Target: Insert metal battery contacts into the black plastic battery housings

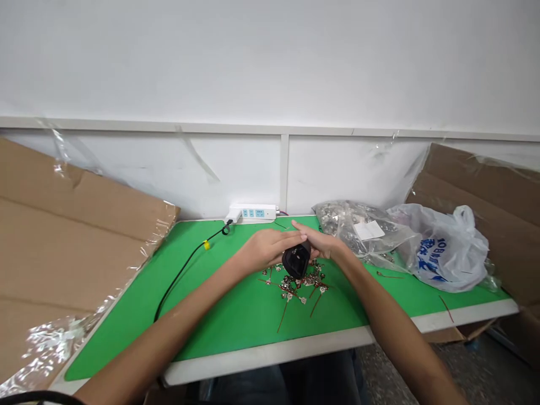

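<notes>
Both hands are closed around a black, rounded object with a glossy dark end; its kind cannot be made out. My left hand reaches over it from the left, fingers laid across its top. On the other side, my right hand wraps it with the thumb pointing up, its other fingers partly hidden. Below lies a loose pile of small silvery metal parts on the green mat. Several of the parts have thin reddish-brown wires sticking out.
A white power strip with a plugged-in black cable sits by the wall. To the right are a clear bag of metal parts and a white plastic bag. Cardboard sheets flank the table.
</notes>
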Demonstrator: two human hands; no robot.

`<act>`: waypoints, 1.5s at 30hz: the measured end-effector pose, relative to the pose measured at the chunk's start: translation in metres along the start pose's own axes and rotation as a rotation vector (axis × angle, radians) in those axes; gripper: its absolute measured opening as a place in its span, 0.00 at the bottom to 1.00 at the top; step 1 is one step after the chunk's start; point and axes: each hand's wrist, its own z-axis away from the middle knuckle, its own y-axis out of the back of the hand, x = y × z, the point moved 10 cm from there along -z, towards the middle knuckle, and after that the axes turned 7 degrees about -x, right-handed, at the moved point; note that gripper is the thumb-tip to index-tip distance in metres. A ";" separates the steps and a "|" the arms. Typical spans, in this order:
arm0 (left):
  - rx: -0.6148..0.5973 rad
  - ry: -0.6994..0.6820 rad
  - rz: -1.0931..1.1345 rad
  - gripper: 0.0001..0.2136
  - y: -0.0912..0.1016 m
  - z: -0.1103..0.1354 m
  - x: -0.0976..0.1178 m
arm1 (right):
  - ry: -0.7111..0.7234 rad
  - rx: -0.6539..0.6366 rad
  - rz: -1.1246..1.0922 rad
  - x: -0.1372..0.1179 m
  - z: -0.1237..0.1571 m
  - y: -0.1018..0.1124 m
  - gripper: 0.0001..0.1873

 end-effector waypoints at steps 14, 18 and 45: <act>0.408 0.697 0.119 0.19 0.011 0.109 -0.101 | 0.391 0.455 0.738 -0.052 0.018 -0.028 0.15; 0.290 0.673 0.134 0.21 -0.009 0.108 -0.104 | 0.422 0.385 0.993 -0.047 0.015 -0.057 0.09; 0.104 0.380 -0.137 0.24 0.014 0.080 -0.064 | 0.494 0.590 0.829 -0.072 0.047 -0.020 0.10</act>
